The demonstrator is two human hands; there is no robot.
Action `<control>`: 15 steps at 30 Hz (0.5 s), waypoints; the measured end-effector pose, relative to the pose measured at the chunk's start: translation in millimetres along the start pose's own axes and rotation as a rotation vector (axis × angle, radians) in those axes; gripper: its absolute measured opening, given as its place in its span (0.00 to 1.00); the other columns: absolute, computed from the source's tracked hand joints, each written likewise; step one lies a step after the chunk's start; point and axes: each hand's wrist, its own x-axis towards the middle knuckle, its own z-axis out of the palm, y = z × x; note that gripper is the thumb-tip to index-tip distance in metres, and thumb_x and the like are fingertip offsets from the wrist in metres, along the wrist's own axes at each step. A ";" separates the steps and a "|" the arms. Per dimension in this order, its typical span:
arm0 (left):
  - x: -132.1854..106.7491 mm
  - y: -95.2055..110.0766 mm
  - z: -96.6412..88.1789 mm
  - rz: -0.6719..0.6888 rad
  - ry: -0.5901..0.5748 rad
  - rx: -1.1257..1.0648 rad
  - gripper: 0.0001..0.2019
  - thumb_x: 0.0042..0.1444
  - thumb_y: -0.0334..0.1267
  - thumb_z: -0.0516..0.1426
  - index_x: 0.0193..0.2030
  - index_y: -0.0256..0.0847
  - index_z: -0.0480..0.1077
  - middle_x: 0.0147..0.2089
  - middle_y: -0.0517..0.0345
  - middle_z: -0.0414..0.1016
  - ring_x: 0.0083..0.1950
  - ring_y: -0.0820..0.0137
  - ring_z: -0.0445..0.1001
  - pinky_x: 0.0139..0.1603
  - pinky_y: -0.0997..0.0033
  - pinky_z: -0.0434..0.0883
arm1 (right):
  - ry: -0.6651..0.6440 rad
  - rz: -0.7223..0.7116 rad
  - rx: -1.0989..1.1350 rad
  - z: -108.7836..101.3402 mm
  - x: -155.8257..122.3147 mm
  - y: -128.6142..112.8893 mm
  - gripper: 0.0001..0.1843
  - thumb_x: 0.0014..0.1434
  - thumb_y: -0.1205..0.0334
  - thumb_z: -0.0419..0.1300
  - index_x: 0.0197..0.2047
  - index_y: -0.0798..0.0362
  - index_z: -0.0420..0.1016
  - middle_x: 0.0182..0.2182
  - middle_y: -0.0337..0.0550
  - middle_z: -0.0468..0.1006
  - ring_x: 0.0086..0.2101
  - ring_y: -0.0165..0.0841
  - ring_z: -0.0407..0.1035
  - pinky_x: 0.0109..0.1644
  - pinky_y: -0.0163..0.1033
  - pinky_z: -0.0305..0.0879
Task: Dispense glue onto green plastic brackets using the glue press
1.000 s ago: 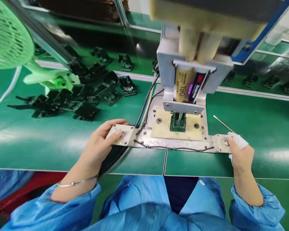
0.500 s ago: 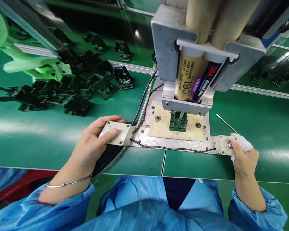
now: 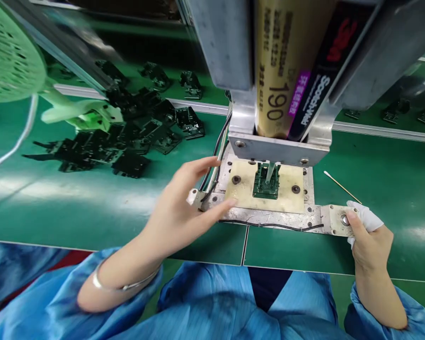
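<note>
A metal fixture plate (image 3: pixel 272 218) lies on the green bench under a glue dispenser (image 3: pixel 286 71) holding a tan and black cartridge. The nozzle points into a small green part (image 3: pixel 266 183) seated on a cream pad (image 3: pixel 247 193). My left hand (image 3: pixel 180 212) hovers over the plate's left end, fingers spread and empty, fingertips reaching toward the cream pad. My right hand (image 3: pixel 366 233) rests at the plate's right end, thumb beside a round button (image 3: pixel 344 219), fingers curled round a white cloth (image 3: pixel 366 217).
A heap of black plastic parts (image 3: pixel 127 137) lies at the left, beside a green fan (image 3: pixel 14 56). A cotton swab (image 3: pixel 341 186) lies right of the fixture. More black parts sit beyond a rail at the back right. Black cables (image 3: pixel 215 156) run from the fixture.
My left hand has lifted off the plate's left button and moved right toward the cream pad, fingers spread. The view has come closer to the dispenser. My right hand stays at the right button.
</note>
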 end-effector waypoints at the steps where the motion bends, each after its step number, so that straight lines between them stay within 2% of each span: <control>1: 9.3 2.4 6.2 0.012 -0.112 -0.035 0.38 0.51 0.46 0.69 0.66 0.41 0.62 0.65 0.44 0.70 0.66 0.54 0.69 0.69 0.49 0.67 | -0.001 0.006 -0.006 0.0 -0.3 -0.5 0.27 0.49 0.42 0.73 0.43 0.55 0.85 0.38 0.51 0.84 0.43 0.49 0.78 0.51 0.54 0.72; 4: 34.4 5.6 23.1 -0.071 -0.371 -0.128 0.48 0.44 0.51 0.72 0.69 0.41 0.57 0.70 0.40 0.65 0.71 0.47 0.64 0.71 0.43 0.62 | -0.015 0.006 -0.010 0.4 -1.2 -1.4 0.27 0.50 0.42 0.72 0.44 0.55 0.85 0.40 0.51 0.85 0.44 0.50 0.78 0.53 0.55 0.71; 6: 45.0 6.9 31.2 -0.162 -0.469 -0.170 0.45 0.45 0.50 0.71 0.68 0.40 0.59 0.69 0.41 0.67 0.71 0.47 0.65 0.72 0.42 0.61 | -0.022 -0.005 -0.002 1.0 -1.5 -1.8 0.26 0.50 0.43 0.72 0.45 0.55 0.85 0.40 0.51 0.85 0.44 0.49 0.78 0.53 0.54 0.71; 8: 49.6 8.6 36.1 -0.182 -0.497 -0.248 0.38 0.49 0.48 0.69 0.65 0.40 0.63 0.66 0.42 0.71 0.69 0.49 0.67 0.72 0.43 0.62 | -0.025 -0.012 0.004 1.6 -1.5 -2.7 0.26 0.51 0.43 0.72 0.44 0.55 0.85 0.39 0.51 0.85 0.44 0.49 0.78 0.53 0.53 0.72; 10: 49.7 10.9 38.3 -0.189 -0.474 -0.352 0.34 0.50 0.46 0.69 0.61 0.38 0.66 0.64 0.42 0.73 0.68 0.51 0.69 0.71 0.46 0.63 | -0.032 -0.013 0.006 2.1 -1.2 -4.4 0.26 0.50 0.42 0.72 0.44 0.55 0.85 0.39 0.51 0.85 0.44 0.49 0.78 0.53 0.54 0.71; 13: 47.1 16.4 37.9 -0.271 -0.449 -0.483 0.32 0.47 0.45 0.71 0.58 0.37 0.70 0.63 0.42 0.74 0.65 0.54 0.72 0.70 0.49 0.66 | -0.038 -0.013 0.001 2.4 -0.7 -7.2 0.27 0.50 0.40 0.71 0.42 0.54 0.86 0.39 0.51 0.85 0.44 0.50 0.78 0.54 0.55 0.71; 15: 46.5 21.0 36.2 -0.365 -0.446 -0.512 0.32 0.44 0.46 0.72 0.55 0.38 0.72 0.57 0.45 0.78 0.59 0.56 0.77 0.64 0.53 0.72 | -0.040 -0.020 -0.003 2.5 -0.5 -8.0 0.27 0.50 0.40 0.70 0.42 0.54 0.86 0.37 0.51 0.85 0.43 0.49 0.78 0.53 0.54 0.71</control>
